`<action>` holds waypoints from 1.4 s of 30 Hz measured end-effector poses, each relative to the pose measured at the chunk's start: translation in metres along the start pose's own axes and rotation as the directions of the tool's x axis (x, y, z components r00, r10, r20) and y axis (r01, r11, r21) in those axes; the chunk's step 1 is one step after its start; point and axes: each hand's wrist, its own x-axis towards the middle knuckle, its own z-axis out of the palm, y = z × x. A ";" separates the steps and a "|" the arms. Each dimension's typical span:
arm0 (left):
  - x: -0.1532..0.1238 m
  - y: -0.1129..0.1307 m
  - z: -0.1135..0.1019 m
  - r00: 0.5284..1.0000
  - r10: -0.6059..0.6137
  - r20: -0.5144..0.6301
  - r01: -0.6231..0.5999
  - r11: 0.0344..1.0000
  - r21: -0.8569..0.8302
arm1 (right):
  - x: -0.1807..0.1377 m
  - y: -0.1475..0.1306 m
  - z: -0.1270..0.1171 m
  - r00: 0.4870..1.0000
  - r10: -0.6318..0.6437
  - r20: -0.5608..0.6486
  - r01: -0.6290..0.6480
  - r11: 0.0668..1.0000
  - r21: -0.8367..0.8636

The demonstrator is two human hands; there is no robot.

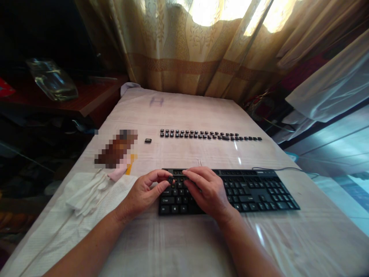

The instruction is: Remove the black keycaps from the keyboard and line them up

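A black keyboard (242, 191) lies across the table in front of me. At its upper left corner, my left hand (148, 189) pinches a small black keycap (170, 179) between thumb and index finger. My right hand (210, 189) arches over the left half of the keyboard. Its fingers reach down to the upper keys, apart from each other, with no object showing between them; the thumb is mostly hidden. Beyond the keyboard, loose black keycaps (191, 135) stand in two long rows. One larger keycap (148, 141) lies alone to their left.
Thin metal prongs (199, 162) show behind the keyboard. White gloves (89, 192) and a white cloth (115, 188) lie at left, beside a blurred-out item (117, 150). The keyboard cable (284, 168) runs right. A glass jar (53, 80) stands on a wooden desk (95, 92).
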 end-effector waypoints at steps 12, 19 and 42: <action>-0.001 -0.003 -0.003 0.990 0.070 0.125 -0.085 0.990 0.114 | -0.001 -0.012 0.012 0.998 -0.027 0.061 0.021 0.996 0.090; 0.000 0.001 -0.002 0.988 0.064 0.138 -0.071 0.997 0.042 | 0.000 -0.017 0.013 1.000 -0.014 0.001 0.014 0.987 0.157; 0.002 -0.009 0.000 0.976 0.196 -0.093 -0.144 0.907 0.397 | -0.007 0.009 0.001 0.984 0.131 0.117 -0.128 0.991 -0.029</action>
